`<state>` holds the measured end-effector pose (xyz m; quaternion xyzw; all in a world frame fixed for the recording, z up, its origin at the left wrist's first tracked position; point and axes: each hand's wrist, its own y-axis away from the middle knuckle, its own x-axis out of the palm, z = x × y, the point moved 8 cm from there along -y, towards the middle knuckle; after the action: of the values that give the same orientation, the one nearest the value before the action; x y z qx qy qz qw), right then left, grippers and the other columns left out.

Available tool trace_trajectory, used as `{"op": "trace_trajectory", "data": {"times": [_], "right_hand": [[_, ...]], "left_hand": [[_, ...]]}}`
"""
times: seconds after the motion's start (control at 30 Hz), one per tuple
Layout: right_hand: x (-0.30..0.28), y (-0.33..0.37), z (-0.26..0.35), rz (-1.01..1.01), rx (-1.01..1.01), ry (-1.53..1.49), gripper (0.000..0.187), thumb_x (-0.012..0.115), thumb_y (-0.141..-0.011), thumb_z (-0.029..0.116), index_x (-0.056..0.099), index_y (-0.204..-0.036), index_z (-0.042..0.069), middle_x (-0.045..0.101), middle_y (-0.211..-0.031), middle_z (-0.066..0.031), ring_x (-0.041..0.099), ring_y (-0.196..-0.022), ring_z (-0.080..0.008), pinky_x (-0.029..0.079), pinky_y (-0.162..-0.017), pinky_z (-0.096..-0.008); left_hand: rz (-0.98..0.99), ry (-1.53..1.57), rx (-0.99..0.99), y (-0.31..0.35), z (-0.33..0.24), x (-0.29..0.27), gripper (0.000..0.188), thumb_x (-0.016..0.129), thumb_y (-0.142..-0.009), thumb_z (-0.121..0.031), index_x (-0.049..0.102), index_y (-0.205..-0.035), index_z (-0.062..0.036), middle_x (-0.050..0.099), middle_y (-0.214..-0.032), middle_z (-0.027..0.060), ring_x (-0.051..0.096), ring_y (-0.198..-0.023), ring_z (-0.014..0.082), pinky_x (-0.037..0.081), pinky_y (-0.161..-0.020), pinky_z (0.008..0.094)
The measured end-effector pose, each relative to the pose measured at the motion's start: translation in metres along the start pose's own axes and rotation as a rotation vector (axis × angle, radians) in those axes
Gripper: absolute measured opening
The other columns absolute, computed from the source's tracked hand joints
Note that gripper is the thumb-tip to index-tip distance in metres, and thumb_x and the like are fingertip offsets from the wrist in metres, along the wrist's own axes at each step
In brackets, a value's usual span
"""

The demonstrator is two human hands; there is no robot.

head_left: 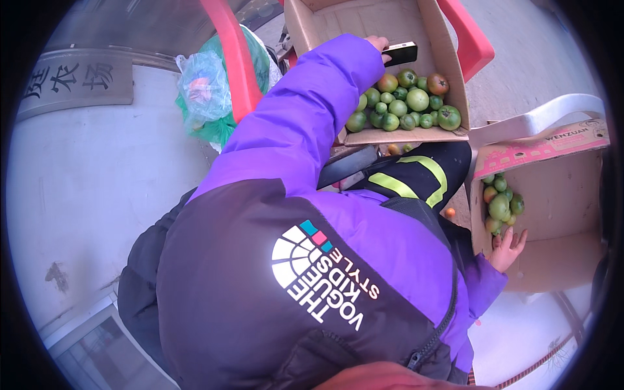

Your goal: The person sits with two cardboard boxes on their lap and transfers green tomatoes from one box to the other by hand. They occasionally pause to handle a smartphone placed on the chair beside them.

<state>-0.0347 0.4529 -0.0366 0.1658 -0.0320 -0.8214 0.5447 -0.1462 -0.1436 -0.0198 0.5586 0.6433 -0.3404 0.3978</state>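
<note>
My left hand [377, 44] reaches into the far cardboard box [335, 21], its fingers closed on the edge of a flat black phone [400, 54]. Below the phone lies a heap of green tomatoes [417, 99] of mixed sizes, a few turning red. On the right, my right hand [509, 250] is inside a second carton [559, 208] with a pink printed flap. Its fingers are spread, close beside a smaller group of green tomatoes [499, 207]. I see nothing held in it.
Red plastic chair parts [469, 40] flank the far box. A white plastic armrest [539, 120] runs beside the right carton. To the left hangs a clear and green plastic bag [207, 91]. A small orange fruit [450, 212] lies between my leg [422, 172] and the right carton.
</note>
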Motion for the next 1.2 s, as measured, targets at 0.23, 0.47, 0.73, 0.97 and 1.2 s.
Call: {"op": "trace_trajectory", "data": {"times": [0.23, 0.47, 0.73, 0.97, 1.2], "right_hand": [[0.006, 0.000, 0.018, -0.044, -0.060, 0.079, 0.057, 0.063, -0.093, 0.022, 0.038, -0.143, 0.011, 0.039, -0.142, -0.0153, 0.050, -0.117, -0.0206, 0.043, -0.089, -0.0339], [0.008, -0.001, 0.021, -0.034, -0.038, 0.155, 0.052, 0.063, -0.094, 0.022, 0.042, -0.140, 0.010, 0.047, -0.136, -0.0086, 0.049, -0.119, -0.0175, 0.041, -0.091, -0.0339], [0.009, 0.004, 0.032, -0.026, -0.034, 0.090, 0.049, 0.063, -0.094, 0.023, 0.045, -0.138, 0.008, 0.047, -0.137, -0.0079, 0.049, -0.121, -0.0175, 0.042, -0.090, -0.0349], [0.015, 0.012, 0.031, -0.049, -0.067, 0.282, 0.054, 0.061, -0.093, 0.027, 0.044, -0.140, 0.006, 0.047, -0.139, -0.0128, 0.054, -0.118, -0.0246, 0.045, -0.093, -0.0378], [0.032, 0.030, 0.046, -0.040, -0.024, 0.049, 0.047, 0.061, -0.095, 0.021, 0.046, -0.137, 0.005, 0.052, -0.133, -0.0072, 0.054, -0.111, -0.0149, 0.044, -0.085, -0.0304]], "left_hand": [[-1.106, 0.517, 0.032, 0.135, 0.051, -0.233, 0.031, 0.067, -0.092, -0.028, 0.058, -0.107, -0.0022, 0.065, -0.091, 0.0052, 0.061, -0.081, 0.0157, 0.049, -0.073, 0.0278], [-1.131, -0.146, -0.753, 0.273, 0.223, -0.278, 0.044, 0.053, -0.095, -0.032, 0.049, -0.124, 0.0020, 0.062, -0.111, 0.0200, 0.063, -0.097, 0.0322, 0.049, -0.086, 0.0377], [-0.270, -0.327, -1.174, 0.283, 0.374, -0.150, 0.051, 0.062, -0.084, -0.028, 0.055, -0.129, -0.0053, 0.053, -0.129, 0.0224, 0.052, -0.119, 0.0365, 0.043, -0.100, 0.0428], [-0.827, -0.341, -0.768, 0.235, 0.286, -0.207, 0.054, 0.068, -0.078, -0.027, 0.058, -0.128, -0.0078, 0.055, -0.125, 0.0222, 0.052, -0.118, 0.0364, 0.043, -0.100, 0.0431], [-0.732, 0.343, 0.131, 0.103, 0.056, -0.199, 0.032, 0.068, -0.086, -0.015, 0.064, -0.117, -0.0072, 0.061, -0.111, 0.0139, 0.061, -0.100, 0.0236, 0.049, -0.089, 0.0361]]}}
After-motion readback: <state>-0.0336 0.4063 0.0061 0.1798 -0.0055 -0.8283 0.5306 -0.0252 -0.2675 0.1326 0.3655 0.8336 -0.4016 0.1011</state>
